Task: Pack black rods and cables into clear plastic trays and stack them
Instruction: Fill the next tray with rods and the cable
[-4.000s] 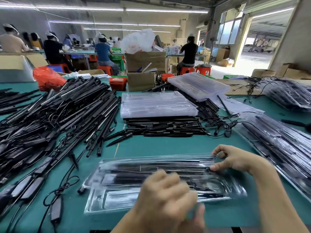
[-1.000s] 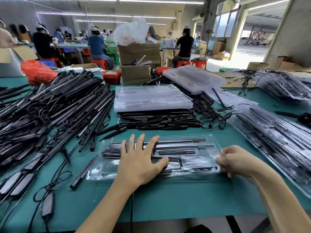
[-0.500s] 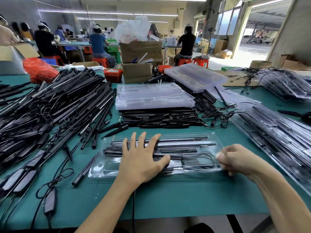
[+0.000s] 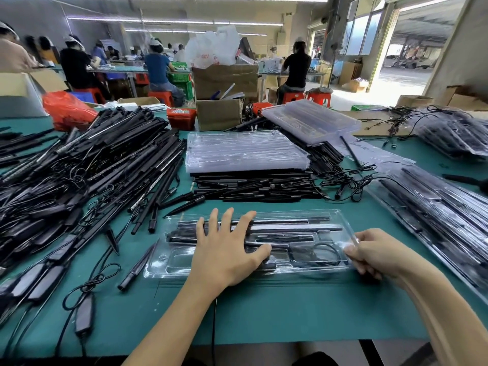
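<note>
Clear plastic is lying under both hands near the front edge of the tabletop (image 4: 264,313): a packed tray (image 4: 303,249) holding black rods (image 4: 290,229) and a coiled cable (image 4: 320,253). The left hand (image 4: 227,249) is pressing down flat on it with fingers spread, probably pinning it so it cannot slide. The right hand (image 4: 375,253) is curling its fingers and pinching the tray's right end, apparently seating or closing that edge. Further back, empty trays (image 4: 245,151) are sitting stacked on a bed of rods, within reach for the next fill. Loose rods (image 4: 92,165) are sprawling toward the left edge, and filled trays (image 4: 435,207) are piling up along the right.
</note>
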Motion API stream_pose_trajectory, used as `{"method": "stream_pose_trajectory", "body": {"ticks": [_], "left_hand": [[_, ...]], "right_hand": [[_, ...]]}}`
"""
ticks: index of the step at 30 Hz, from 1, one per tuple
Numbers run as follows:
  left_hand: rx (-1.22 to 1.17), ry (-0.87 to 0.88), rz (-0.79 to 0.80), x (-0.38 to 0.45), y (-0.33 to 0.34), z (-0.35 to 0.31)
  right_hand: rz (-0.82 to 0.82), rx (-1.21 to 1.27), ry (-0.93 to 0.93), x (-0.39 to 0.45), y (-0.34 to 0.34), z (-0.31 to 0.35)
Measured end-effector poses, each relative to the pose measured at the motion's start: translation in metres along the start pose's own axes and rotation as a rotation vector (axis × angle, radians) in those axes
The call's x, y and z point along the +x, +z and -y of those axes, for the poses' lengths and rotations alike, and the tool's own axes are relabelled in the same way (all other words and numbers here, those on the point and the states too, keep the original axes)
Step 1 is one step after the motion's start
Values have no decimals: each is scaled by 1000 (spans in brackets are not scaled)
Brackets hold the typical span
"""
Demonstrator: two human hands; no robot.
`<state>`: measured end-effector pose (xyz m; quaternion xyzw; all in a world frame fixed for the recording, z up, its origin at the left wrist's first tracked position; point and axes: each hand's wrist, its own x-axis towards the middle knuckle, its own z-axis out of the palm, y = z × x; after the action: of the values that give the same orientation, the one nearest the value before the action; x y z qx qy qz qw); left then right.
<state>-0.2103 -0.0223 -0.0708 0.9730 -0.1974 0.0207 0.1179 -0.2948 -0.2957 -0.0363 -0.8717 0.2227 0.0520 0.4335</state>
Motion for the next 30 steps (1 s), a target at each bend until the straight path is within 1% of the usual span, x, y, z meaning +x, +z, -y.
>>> {"method": "stream_pose_trajectory", "body": {"ticks": [3, 8, 12, 16, 19, 23, 25, 26, 28, 30], "left_hand": [[-4, -3, -8, 0, -1, 0], [-15, -10, -12, -1, -1, 1], [-11, -3, -27, -1, 0, 1], [-22, 9, -35, -3, -1, 1], [-50, 12, -7, -4, -5, 2], [-132, 44, 81, 2, -18, 9], [-176, 75, 97, 4, -28, 18], [-158, 90, 104, 5, -31, 22], [-33, 93, 123, 4, -32, 30], [93, 44, 149, 1, -27, 33]], "right_hand": [[39, 97, 1, -2, -3, 2], [34, 295, 18, -3, -6, 6], [26, 271, 9, -1, -4, 3], [-23, 261, 46, 1, 0, -1], [-8, 292, 71, -1, 2, 0], [-28, 329, 98, 0, 1, 0], [-95, 293, 109, 0, 2, -1], [-126, 252, 109, 1, 2, -2], [-153, 168, 113, 1, 2, -1], [-181, 31, 132, 1, 2, 2]]}}
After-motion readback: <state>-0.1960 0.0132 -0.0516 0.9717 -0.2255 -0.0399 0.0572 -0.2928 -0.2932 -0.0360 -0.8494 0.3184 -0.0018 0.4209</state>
